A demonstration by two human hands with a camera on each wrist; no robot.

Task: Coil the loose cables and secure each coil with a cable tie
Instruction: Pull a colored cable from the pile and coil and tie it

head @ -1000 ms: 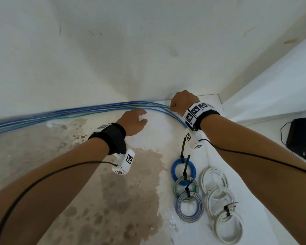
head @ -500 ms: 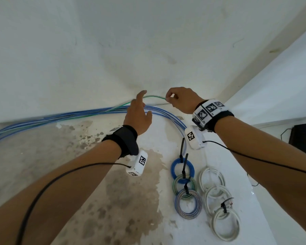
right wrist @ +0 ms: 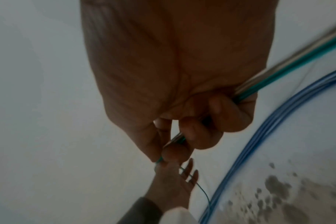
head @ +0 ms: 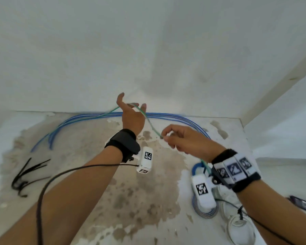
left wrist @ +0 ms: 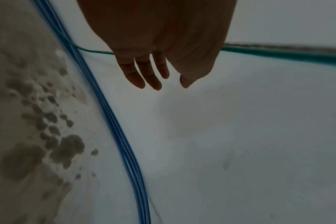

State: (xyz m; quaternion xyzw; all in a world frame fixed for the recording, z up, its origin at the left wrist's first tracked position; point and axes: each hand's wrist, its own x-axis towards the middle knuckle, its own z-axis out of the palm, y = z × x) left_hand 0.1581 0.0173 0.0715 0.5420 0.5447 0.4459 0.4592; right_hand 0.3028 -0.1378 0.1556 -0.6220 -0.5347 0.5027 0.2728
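Observation:
A green cable (head: 149, 123) rises from the bundle of blue cables (head: 166, 114) that lies along the wall. It runs over my left hand (head: 131, 106), which is raised with straight, spread fingers (left wrist: 148, 75); the green cable (left wrist: 278, 53) crosses behind the palm. My right hand (head: 166, 137) is nearer to me and pinches the green cable between thumb and forefinger, the other fingers curled round it (right wrist: 217, 121). The cable's tail (right wrist: 288, 69) trails out past the right wrist.
Loose black cable ties (head: 28, 174) lie at the left on the stained floor (head: 131, 200). Tied coils sit at the right: a blue coil (head: 195, 167), a striped coil (head: 205, 213) and a white coil (head: 240, 228). A dark device (head: 300, 203) lies at the right edge.
The right hand has drawn the green cable out of the bundle and back toward me. The left hand has lifted and opened under the cable, which now runs across it.

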